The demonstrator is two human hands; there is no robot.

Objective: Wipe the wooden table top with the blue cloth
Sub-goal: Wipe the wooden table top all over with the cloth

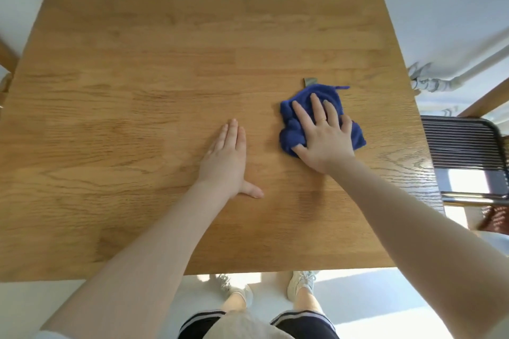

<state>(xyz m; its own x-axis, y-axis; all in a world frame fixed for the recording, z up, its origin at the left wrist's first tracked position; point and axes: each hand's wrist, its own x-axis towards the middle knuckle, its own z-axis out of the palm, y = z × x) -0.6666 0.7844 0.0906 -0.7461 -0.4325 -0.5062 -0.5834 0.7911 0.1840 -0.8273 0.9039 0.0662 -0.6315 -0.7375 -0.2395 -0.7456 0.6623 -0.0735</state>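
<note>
A: Across the whole middle of the view lies the wooden table (137, 77), and most of its top looks bare. What is on it?

B: Only the hands and the blue cloth (355, 137), which sits bunched on the right half of the table, nearer the right edge than the centre. A small grey tag (310, 81) pokes out at its far side. Off the right edge stands a dark chair (465, 143).

A: So the wiping is under way. How should it go well?

B: I would judge that the cloth works best spread flatter, so more of it meets the wood. Then long, overlapping passes along the grain, with steady downward pressure, from the far edge back to the near one. The left half and far corners look like the ground most likely to be missed.

A: And the arms?

B: Both reach forward from the bottom of the view, bare and nearly straight. The right hand (322, 135) lies palm down on the cloth, fingers (301, 115) spread and fairly straight, pressing it to the table. The thumb rests at the cloth's near edge; I see no pinch. There is a ring (322, 120) on one finger.

A: The other?

B: The left hand (225, 159) rests flat on bare wood just left of the cloth, not touching it, fingers straight and together, thumb out, holding nothing. It seems to brace the body.
</note>
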